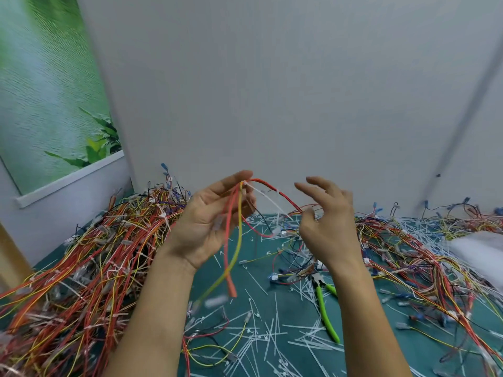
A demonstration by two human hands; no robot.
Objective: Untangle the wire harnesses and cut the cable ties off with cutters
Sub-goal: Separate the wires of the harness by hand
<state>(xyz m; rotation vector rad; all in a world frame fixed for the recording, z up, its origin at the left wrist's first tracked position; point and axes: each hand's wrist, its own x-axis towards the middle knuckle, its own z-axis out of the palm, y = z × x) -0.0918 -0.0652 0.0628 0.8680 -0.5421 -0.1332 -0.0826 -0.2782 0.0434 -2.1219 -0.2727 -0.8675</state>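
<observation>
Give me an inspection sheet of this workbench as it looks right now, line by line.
Surface: green mat, largely covered.
Job's things: wire bundle held up, white cable tie on it; cutters lying on the mat.
Clutter: cut ties strewn across the mat.
Grippers: left hand pinches the bundle's top; right hand open, holding nothing.
Cables: left wire heap and right wire heap, both tangled.
Surroundings: white wall; plant poster at left.
</observation>
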